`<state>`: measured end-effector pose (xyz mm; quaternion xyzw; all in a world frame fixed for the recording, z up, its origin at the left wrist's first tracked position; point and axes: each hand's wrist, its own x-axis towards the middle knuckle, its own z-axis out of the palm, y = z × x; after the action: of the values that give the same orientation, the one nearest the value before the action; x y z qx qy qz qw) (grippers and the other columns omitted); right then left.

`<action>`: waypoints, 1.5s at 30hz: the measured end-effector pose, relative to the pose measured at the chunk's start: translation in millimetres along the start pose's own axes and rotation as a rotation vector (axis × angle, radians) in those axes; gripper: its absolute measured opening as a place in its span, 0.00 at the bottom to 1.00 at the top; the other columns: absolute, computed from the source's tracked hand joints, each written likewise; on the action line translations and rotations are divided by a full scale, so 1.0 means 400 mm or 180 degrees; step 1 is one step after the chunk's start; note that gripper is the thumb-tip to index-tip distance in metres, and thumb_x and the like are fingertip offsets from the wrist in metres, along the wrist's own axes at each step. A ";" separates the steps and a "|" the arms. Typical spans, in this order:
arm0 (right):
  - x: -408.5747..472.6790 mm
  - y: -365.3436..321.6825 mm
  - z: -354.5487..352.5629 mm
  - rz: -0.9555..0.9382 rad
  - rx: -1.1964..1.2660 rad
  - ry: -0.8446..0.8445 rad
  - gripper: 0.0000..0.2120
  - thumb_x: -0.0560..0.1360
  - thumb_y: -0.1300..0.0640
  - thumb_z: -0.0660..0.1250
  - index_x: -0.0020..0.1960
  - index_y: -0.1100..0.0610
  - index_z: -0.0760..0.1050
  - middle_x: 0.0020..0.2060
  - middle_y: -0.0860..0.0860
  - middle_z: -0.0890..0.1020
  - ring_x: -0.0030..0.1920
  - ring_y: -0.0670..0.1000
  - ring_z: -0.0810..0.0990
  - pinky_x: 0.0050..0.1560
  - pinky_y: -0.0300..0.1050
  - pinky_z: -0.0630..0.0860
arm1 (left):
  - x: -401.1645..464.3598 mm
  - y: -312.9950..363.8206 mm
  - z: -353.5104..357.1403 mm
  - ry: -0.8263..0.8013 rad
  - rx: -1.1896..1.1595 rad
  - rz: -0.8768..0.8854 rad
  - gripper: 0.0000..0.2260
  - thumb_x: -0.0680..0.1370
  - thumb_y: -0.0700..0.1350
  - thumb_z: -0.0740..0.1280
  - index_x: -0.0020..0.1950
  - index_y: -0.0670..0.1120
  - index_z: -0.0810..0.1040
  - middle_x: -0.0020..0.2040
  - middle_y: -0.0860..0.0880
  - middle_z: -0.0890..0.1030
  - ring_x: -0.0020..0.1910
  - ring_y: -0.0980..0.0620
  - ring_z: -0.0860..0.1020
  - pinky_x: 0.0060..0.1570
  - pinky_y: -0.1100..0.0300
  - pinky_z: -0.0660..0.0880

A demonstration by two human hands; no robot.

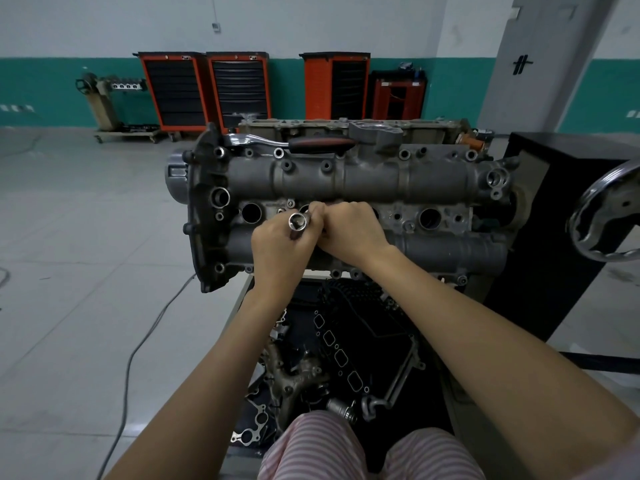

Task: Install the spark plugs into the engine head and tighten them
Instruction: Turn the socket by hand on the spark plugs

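Nearest me, at six o'clock, are my striped trousers [311,445], and just beyond them a dark tray of gaskets and loose parts [349,341] under the engine. My two forearms reach up to the middle of the view. My left hand [280,244] is curled around a chrome socket [298,224], its open end tipped toward me. My right hand [349,230] is closed in a loose fist touching the left at the fingertips; what it pinches I cannot tell, and no spark plug is visible. Both hands sit over the centre row of plug wells on the engine head [346,181]; open wells show at nine o'clock [251,212] and three o'clock [429,218] of them. Further, at twelve, a ratchet [294,142] lies along the head's far edge. Orange tool cabinets [207,91] line the back wall.
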<state>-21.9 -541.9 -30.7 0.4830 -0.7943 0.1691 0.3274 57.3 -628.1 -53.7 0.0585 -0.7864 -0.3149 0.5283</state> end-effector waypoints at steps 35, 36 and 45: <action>-0.003 -0.005 -0.009 -0.0055 0.0000 0.0154 0.07 0.65 0.61 0.72 0.35 0.63 0.76 0.23 0.60 0.78 0.23 0.61 0.76 0.27 0.42 0.63 | -0.003 -0.013 0.005 0.0024 0.0008 0.0057 0.24 0.75 0.53 0.65 0.26 0.38 0.68 0.22 0.46 0.69 0.24 0.45 0.70 0.28 0.52 0.64; -0.002 -0.006 -0.010 -0.0055 -0.0024 0.0189 0.08 0.62 0.61 0.75 0.32 0.63 0.76 0.21 0.59 0.76 0.21 0.60 0.75 0.26 0.40 0.63 | 0.000 -0.012 0.005 0.0040 -0.0016 -0.0013 0.24 0.75 0.51 0.66 0.26 0.37 0.68 0.22 0.44 0.70 0.24 0.43 0.71 0.28 0.49 0.66; 0.007 0.000 0.011 -0.0052 -0.0121 -0.0170 0.10 0.73 0.53 0.62 0.49 0.59 0.67 0.35 0.55 0.81 0.35 0.60 0.79 0.29 0.44 0.57 | -0.014 -0.013 -0.004 -0.0098 -0.0142 0.0121 0.16 0.75 0.53 0.57 0.35 0.41 0.66 0.28 0.51 0.68 0.28 0.48 0.69 0.29 0.56 0.63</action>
<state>-24.4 -546.4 -31.9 0.4875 -0.8019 0.1383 0.3166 59.6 -630.7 -60.8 0.0269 -0.7881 -0.3232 0.5232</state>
